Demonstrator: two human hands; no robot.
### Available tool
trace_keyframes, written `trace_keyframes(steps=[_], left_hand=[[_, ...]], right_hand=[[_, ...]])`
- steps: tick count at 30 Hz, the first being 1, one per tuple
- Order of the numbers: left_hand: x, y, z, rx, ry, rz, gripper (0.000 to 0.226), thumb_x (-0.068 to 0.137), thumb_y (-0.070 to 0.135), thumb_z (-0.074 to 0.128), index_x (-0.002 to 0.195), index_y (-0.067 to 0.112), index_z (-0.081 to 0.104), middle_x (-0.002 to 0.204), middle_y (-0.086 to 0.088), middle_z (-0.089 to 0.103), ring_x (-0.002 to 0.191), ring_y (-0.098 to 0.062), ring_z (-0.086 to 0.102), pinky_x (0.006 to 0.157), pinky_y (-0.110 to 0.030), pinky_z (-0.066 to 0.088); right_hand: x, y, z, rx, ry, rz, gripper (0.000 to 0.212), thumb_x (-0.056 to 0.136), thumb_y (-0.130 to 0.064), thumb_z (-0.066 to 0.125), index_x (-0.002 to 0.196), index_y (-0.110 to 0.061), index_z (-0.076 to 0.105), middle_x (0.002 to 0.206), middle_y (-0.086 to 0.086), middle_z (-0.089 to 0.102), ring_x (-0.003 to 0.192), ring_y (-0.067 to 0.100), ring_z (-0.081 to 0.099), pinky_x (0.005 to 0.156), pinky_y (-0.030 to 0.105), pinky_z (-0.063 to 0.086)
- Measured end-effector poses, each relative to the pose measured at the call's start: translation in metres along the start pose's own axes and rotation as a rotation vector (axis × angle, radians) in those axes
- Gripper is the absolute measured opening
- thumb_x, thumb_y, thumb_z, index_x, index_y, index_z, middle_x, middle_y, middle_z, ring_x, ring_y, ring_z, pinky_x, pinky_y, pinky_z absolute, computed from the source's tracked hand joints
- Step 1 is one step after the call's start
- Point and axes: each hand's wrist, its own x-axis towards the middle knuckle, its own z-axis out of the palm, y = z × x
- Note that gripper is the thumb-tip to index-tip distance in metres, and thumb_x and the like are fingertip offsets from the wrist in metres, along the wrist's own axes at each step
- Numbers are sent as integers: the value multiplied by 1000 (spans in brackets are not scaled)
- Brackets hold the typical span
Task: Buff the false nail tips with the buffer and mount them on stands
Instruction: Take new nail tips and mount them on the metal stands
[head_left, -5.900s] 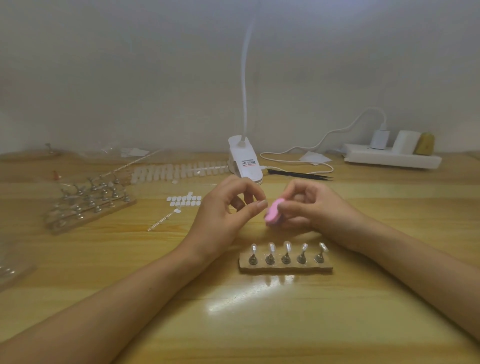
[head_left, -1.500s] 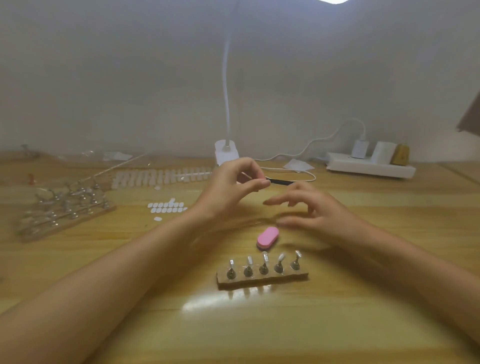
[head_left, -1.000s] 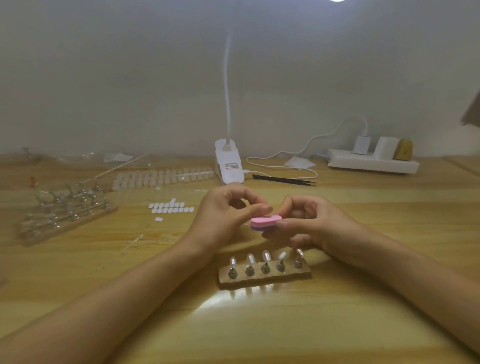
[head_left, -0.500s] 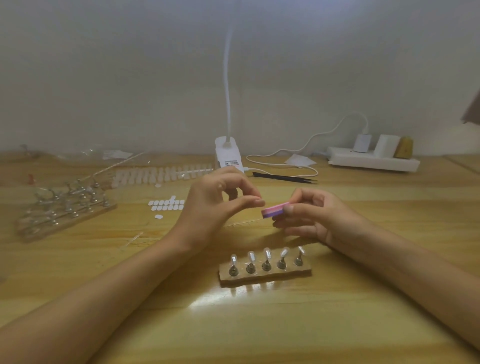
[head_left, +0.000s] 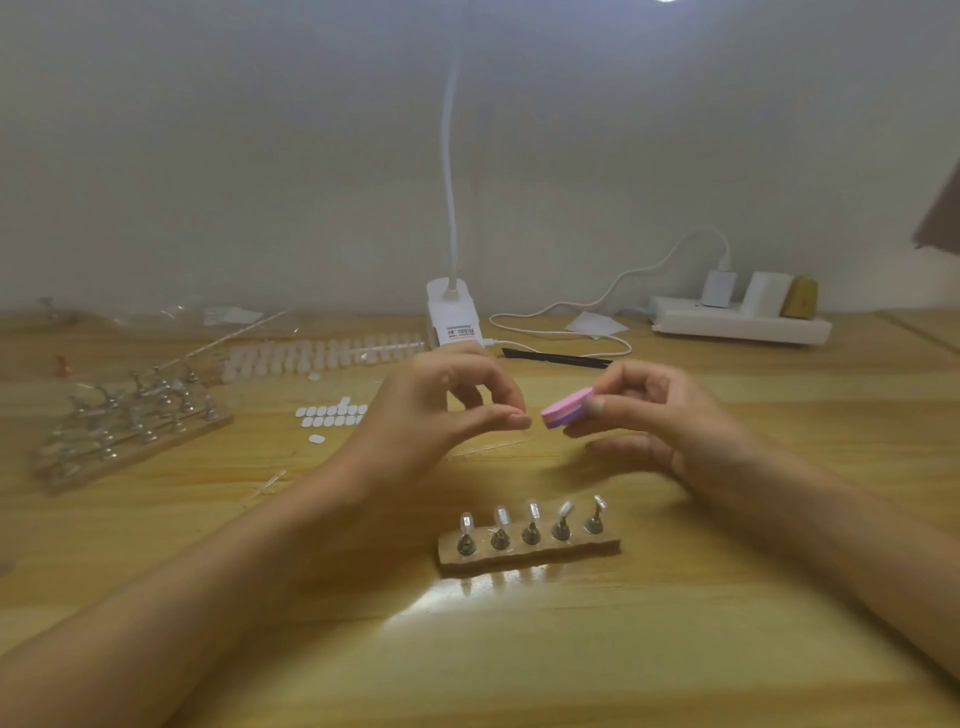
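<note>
Logged the right hand (head_left: 660, 415) gripping the pink buffer (head_left: 566, 408) between thumb and fingertips, lifted off the table (head_left: 519, 649), free end pointing toward the left hand (head_left: 436, 410). Found the left hand level with it, just beside the buffer's end but apart from it, thumb and forefinger curled toward each other in a pinch. Could not make out anything inside that pinch; too small and blurred to call. Noted the wooden stand (head_left: 530, 551) on the table just nearer than both hands, between the two forearms, carrying five metal holders in a row, each topped with a clear nail tip (head_left: 532, 508). Marked a second rack (head_left: 130, 421) of metal holders well off to the left. Placed the long strip of loose tips (head_left: 322, 356) behind the left hand, ending beside the white lamp base (head_left: 452, 312). Spotted small white tabs (head_left: 332, 415) between that strip and the left wrist, black tweezers (head_left: 556, 358) behind the right hand, a white power strip (head_left: 737, 325) far right by the wall.
</note>
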Motion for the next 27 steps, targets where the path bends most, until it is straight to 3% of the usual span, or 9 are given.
trace_keyframes(steps=[3, 5, 7, 9, 12, 18, 22, 25, 27], left_hand=[[0, 2, 2, -75, -29, -175, 11, 81, 27, 75, 74, 25, 67, 92, 7, 73, 63, -2, 62, 53, -12, 41], [0, 6, 7, -131, -76, -231, 14, 86, 23, 73, 75, 25, 65, 89, 5, 74, 58, -4, 61, 47, -15, 38], [1, 13, 9, -199, -81, -234, 12, 86, 22, 74, 77, 22, 66, 83, 5, 74, 54, -5, 57, 45, -14, 37], [1, 19, 11, -258, -80, -239, 13, 84, 25, 76, 86, 19, 64, 79, 3, 74, 52, -6, 54, 45, -14, 37], [1, 27, 14, -326, -55, -233, 31, 77, 23, 80, 97, 16, 57, 71, 3, 71, 51, -3, 54, 46, -12, 37], [-3, 38, 20, -372, -73, -214, 53, 70, 35, 77, 116, 23, 55, 71, 8, 71, 57, 4, 59, 52, -4, 39], [-14, 35, 22, -4, -180, -188, 84, 58, 58, 79, 130, 44, 39, 94, 22, 70, 79, 7, 59, 69, -15, 45], [-22, 34, 32, 127, -244, -162, 87, 60, 51, 81, 132, 50, 33, 92, 26, 68, 86, 15, 54, 81, -24, 47], [-24, 33, 38, 166, -226, -137, 83, 66, 43, 83, 133, 46, 34, 87, 24, 68, 83, 20, 51, 81, -25, 47]], right_hand=[[0, -6, -5, -685, 37, -96, 16, 74, -25, 84, 85, -27, 72, 93, -8, 73, 82, 7, 61, 70, 20, 49], [-3, -17, -6, -849, 76, -233, 30, 69, -34, 84, 98, -36, 73, 101, -13, 64, 79, 4, 52, 70, 13, 43], [-10, -30, -3, -726, 7, -420, 40, 70, -36, 80, 109, -30, 72, 103, -8, 63, 80, 6, 58, 68, 13, 46], [-20, -36, 6, -667, -92, -563, 37, 73, -27, 80, 108, -18, 73, 97, -5, 66, 82, 12, 67, 67, 19, 53], [-31, -40, 16, -736, -32, -644, 28, 75, -17, 80, 101, -12, 75, 89, -4, 71, 83, 12, 71, 66, 23, 58], [-47, -41, 13, -685, 59, -614, 26, 76, -33, 77, 95, -17, 77, 84, -11, 74, 82, 7, 72, 56, 24, 58], [-55, -22, 2, -594, 100, -469, 22, 73, -41, 75, 92, -31, 79, 91, -12, 76, 87, 13, 72, 61, 38, 60], [-62, -2, 4, -475, 51, -370, 19, 75, -35, 77, 94, -36, 80, 99, -6, 74, 85, 14, 70, 55, 34, 60], [-61, 5, 6, -461, 28, -356, 18, 77, -33, 75, 94, -35, 80, 100, -4, 73, 85, 17, 69, 53, 30, 57]])
